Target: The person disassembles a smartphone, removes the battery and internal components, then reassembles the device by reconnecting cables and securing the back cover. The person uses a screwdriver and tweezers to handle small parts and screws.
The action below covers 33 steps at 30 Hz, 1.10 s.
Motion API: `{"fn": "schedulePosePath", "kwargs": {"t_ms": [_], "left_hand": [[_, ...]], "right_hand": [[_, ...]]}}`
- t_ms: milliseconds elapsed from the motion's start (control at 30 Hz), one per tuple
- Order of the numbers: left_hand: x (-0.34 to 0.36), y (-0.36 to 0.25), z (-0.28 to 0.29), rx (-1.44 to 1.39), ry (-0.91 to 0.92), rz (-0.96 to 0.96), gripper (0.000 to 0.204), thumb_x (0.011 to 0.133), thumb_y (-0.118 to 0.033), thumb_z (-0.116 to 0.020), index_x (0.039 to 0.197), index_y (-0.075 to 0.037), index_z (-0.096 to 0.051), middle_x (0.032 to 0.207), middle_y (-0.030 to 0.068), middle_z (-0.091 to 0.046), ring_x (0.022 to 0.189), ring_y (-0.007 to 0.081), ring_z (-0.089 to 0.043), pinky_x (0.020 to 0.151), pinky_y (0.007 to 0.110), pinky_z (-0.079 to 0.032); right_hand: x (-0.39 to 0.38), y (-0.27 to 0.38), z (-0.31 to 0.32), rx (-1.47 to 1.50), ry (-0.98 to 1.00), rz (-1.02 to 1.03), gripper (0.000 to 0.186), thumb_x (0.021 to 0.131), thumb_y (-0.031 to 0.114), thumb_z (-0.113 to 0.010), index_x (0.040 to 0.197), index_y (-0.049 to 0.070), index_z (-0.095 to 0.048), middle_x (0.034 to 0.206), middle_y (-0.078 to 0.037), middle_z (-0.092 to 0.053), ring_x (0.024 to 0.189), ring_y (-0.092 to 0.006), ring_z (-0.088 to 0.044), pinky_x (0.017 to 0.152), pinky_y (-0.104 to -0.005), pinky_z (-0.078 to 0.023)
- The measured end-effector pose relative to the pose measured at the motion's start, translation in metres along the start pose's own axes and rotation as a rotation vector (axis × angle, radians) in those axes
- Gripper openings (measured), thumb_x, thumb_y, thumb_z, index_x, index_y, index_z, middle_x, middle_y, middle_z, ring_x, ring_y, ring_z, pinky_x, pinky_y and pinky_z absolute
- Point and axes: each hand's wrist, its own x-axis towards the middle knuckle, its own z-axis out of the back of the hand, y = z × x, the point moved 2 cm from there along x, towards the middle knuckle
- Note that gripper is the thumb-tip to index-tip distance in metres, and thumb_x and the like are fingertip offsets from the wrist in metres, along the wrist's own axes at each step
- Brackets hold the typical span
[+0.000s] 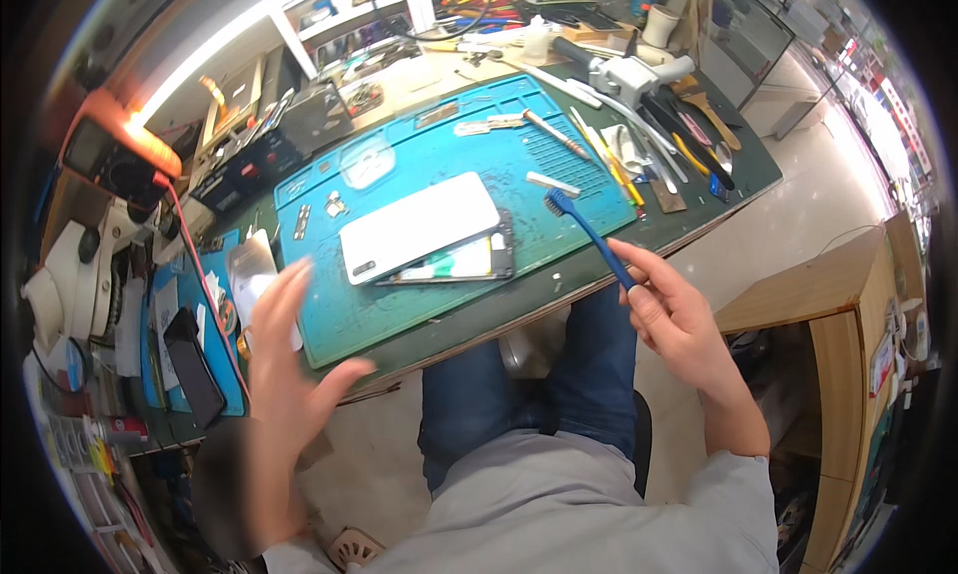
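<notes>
Right of centre, our right hand [671, 319] grips a blue brush [598, 242]; lower left, our left hand [282, 369] spreads open. We judge this brushing; reaching the opened phone [467, 261] calls for moving left.

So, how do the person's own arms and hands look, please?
The right hand wears no glove, and no ring or watch shows; the left hand is also ungloved but blurred. Light grey sleeves stop short, leaving the forearms bare.

no legible text, print too small, blurred
</notes>
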Motion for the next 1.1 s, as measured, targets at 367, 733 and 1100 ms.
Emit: {"fn": "schedulePosePath", "kwargs": {"t_ms": [367,733,1100], "left_hand": [[0.134,-0.008,-0.039,0.026,0.685,0.043,0.123,0.072,-0.029,-0.097,0.17,-0.014,-0.025,0.154,0.0203,-0.05,0.143,0.0367,-0.048,0.121,0.048,-0.039],[0.145,0.005,-0.043,-0.008,0.775,-0.014,0.121,0.071,-0.032,-0.098,0.168,-0.01,-0.028,0.14,0.0172,-0.048,0.133,0.0338,-0.051,0.116,0.046,-0.042],[0.115,0.009,-0.042,-0.034,0.514,-0.189,0.094,0.07,-0.018,-0.089,0.149,-0.004,-0.041,0.142,0.0202,-0.049,0.136,0.0405,-0.05,0.118,0.047,-0.041]], "right_hand": [[0.054,-0.009,-0.017,-0.106,-0.035,0.569,0.025,0.1,0.008,-0.067,0.123,-0.001,-0.066,0.094,-0.016,-0.067,0.079,-0.0329,-0.066,0.073,-0.0409,-0.052],[0.126,0.025,-0.042,-0.066,0.303,0.046,0.037,0.106,0.014,-0.061,0.137,-0.007,-0.061,0.108,-0.016,-0.073,0.08,-0.0148,-0.075,0.068,-0.03,-0.055],[0.112,0.033,-0.04,0.457,0.375,0.02,0.049,0.1,0.006,-0.064,0.147,-0.007,-0.056,0.139,-0.016,-0.065,0.08,-0.0088,-0.069,0.049,-0.021,-0.041]]}}
